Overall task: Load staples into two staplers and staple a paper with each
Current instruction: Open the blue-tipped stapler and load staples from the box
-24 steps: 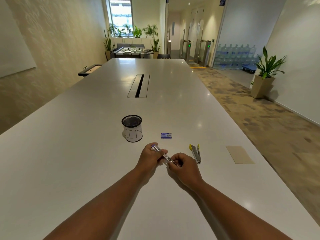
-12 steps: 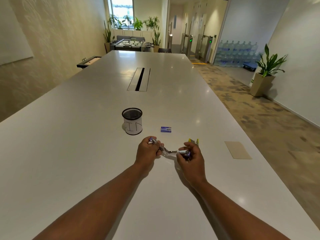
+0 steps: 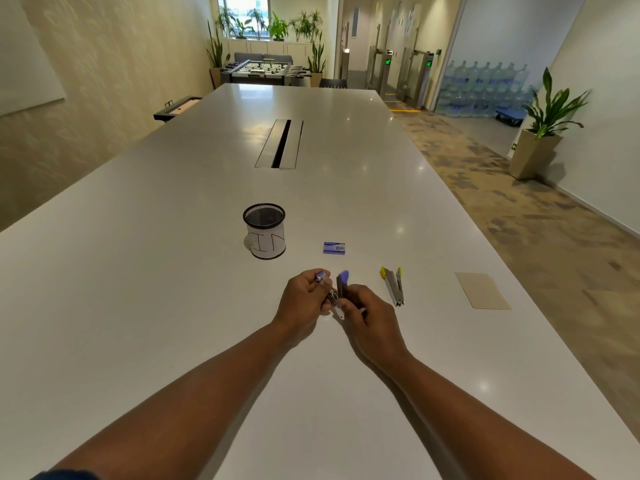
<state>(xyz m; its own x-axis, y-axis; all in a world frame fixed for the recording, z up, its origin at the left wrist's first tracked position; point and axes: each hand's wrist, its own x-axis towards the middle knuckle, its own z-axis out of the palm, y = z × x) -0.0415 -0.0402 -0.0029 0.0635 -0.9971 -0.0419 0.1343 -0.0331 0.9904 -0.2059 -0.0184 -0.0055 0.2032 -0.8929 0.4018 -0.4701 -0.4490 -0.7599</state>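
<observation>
A small purple stapler (image 3: 342,285) is held between both hands just above the white table (image 3: 173,271). My left hand (image 3: 304,297) grips its base end, my right hand (image 3: 370,315) holds its top arm, which is swung upward with the purple tip pointing away from me. A yellow stapler (image 3: 394,285) lies on the table to the right of my hands. A small blue staple box (image 3: 334,247) sits beyond them. A tan paper (image 3: 482,290) lies flat further right.
A black mesh pen cup (image 3: 264,231) with a white label stands left of the staple box. A cable slot (image 3: 280,143) runs along the table's middle. The table's right edge drops to carpeted floor with a potted plant (image 3: 540,133).
The stapler's top arm, stretched out flat to the right half a second ago, has swung upward toward the base. My right hand moved left, closer to my left hand.
</observation>
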